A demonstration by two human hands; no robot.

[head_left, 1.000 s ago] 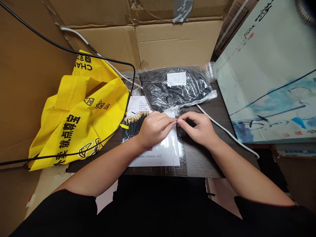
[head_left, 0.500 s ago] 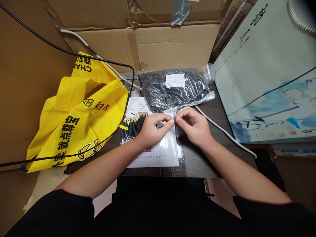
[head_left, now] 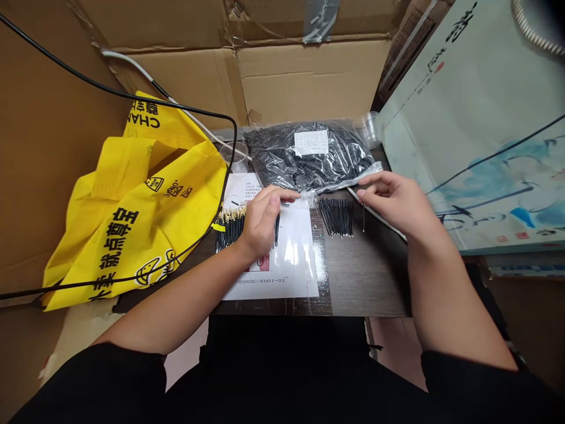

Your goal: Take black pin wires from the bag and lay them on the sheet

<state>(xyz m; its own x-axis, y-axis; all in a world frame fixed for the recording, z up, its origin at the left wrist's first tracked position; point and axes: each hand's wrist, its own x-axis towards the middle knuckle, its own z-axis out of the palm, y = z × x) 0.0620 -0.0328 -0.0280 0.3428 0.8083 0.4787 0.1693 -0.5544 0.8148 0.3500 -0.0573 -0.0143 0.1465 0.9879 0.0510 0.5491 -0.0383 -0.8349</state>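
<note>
Head view: left hand (head_left: 262, 222) lies open beside the gold-tipped leads (head_left: 232, 227); right hand (head_left: 392, 200) hovers, fingers parted, its hold on the thin lead (head_left: 363, 217) below indeterminate.

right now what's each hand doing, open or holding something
left hand: open, nothing visibly held
right hand: pinched, seems to hold one thin black wire

A yellow bag (head_left: 132, 235), probably nonwoven, lies against cardboard sheets (head_left: 309, 82).
</note>
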